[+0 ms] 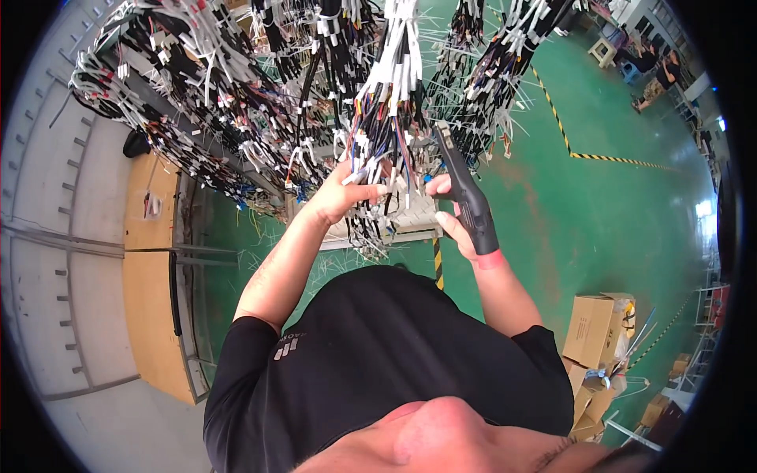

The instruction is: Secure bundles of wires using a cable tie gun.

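Note:
A thick wire harness bundle (392,118), white at the top with coloured wires and connectors below, hangs in front of me. My left hand (339,197) is closed around its left lower part, thumb in front and the other fingers partly hidden behind the wires. To the right of the bundle, my right hand (461,229) grips a black cable tie gun (471,199). The gun's narrow nose with a metal tip points up and away, beside the hanging wires. Its body hides part of my right hand.
More wire harnesses (213,94) hang at the left and back, with another bundle (505,63) at the right. Thin white offcuts (296,268) litter the green floor. Cardboard boxes (591,331) stand at the lower right; a wooden cabinet (150,315) is at the left. People (666,75) sit far right.

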Available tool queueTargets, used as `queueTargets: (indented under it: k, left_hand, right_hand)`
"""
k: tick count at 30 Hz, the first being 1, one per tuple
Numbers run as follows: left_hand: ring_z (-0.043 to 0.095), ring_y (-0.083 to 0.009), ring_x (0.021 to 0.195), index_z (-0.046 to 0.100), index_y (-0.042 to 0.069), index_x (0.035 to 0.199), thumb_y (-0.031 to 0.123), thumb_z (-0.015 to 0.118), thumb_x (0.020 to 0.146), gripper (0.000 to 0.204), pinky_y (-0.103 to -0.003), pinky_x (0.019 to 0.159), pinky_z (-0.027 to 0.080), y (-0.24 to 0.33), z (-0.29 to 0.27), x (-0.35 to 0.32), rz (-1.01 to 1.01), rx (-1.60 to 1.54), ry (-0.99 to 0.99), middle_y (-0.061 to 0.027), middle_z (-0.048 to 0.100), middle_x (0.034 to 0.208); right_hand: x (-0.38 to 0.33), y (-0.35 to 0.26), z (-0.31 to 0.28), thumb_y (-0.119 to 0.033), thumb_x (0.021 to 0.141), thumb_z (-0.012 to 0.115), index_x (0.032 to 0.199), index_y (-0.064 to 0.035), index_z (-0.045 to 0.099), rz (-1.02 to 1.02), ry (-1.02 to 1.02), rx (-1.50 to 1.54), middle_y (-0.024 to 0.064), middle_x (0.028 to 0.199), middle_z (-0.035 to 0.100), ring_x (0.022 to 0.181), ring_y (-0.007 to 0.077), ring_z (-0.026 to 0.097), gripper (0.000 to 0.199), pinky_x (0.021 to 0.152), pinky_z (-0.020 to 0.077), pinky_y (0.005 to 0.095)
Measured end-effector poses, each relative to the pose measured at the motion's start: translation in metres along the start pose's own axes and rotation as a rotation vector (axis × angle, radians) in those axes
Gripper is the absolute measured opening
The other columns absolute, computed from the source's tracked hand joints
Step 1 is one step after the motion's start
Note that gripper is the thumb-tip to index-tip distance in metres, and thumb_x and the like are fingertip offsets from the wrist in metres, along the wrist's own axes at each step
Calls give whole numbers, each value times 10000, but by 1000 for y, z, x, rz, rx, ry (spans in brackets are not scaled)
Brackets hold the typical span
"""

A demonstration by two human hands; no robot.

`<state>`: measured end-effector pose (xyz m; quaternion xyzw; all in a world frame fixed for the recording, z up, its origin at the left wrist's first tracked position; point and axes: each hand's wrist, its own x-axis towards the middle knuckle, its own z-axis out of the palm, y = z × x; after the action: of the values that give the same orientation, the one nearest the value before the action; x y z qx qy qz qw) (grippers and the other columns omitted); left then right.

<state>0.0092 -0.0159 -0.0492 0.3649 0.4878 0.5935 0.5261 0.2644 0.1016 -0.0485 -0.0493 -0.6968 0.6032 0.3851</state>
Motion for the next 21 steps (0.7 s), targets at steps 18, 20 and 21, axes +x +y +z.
queueTargets:
  k: [18, 20, 21]
  left_hand:
    - [665, -129, 1028, 702, 28, 1252, 69, 866, 873, 415, -323, 948, 560, -14, 38, 15, 15, 25, 46, -24, 736, 1122]
    - [667, -125, 1021, 698, 30, 1251, 76, 866, 873, 416, -319, 936, 562, -17, 40, 16, 17, -9, 46, -22, 736, 1106]
    - [670, -122, 1002, 700, 31, 1228, 81, 869, 871, 399, -313, 923, 564, -11, 46, 14, 31, -36, 56, -20, 737, 1085]
  right_hand:
    - [61, 17, 19, -48, 878, 788, 1203, -32, 599, 81, 193, -217, 50, 1075, 631, 954, 142, 586, 377, 892, 498, 323]
    - [61, 23, 10, -49, 887, 775, 1193, -25, 599, 121, 145, -249, 42, 1011, 633, 893, 130, 585, 354, 841, 501, 302]
    - [62, 26, 8, -55, 888, 782, 1164, -20, 606, 92, 170, -313, 28, 965, 635, 846, 122, 584, 329, 796, 508, 292]
